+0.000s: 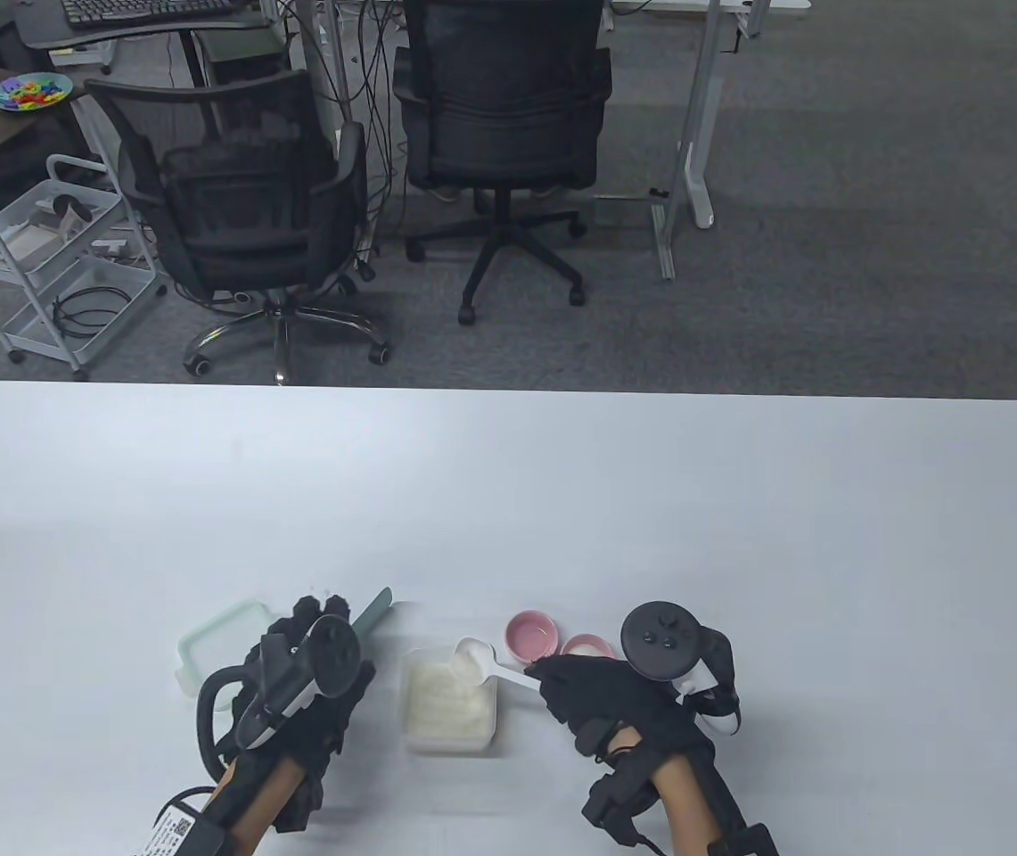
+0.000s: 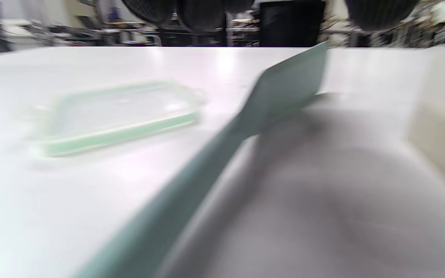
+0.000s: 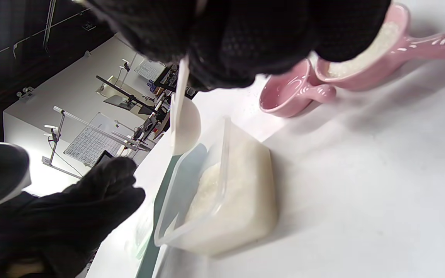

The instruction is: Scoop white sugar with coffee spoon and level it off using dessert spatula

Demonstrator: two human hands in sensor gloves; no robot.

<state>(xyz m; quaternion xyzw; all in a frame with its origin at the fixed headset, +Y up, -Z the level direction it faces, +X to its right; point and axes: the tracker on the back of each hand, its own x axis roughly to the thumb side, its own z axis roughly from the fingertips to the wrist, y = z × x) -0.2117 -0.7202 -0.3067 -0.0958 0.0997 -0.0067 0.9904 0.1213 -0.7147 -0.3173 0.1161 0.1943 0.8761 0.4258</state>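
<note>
1. Right hand (image 1: 602,700) fingers (image 3: 245,42) pinched on the coffee spoon (image 1: 483,662) handle, bowl poised over the sugar tub (image 1: 448,700), probably lined up for a dip.
2. Left hand (image 1: 307,664) gripping the dessert spatula (image 1: 372,611), blade angled up just left of the tub, likely parked ready for levelling.
3. Lid (image 1: 218,642) lying further left on the counter (image 1: 508,499); two pink cups (image 1: 533,635) just right of the tub.
4. Only visible from the right wrist: white grains in one cup (image 3: 365,58). Left wrist: blurry, only spatula blade (image 2: 284,92) and lid.
</note>
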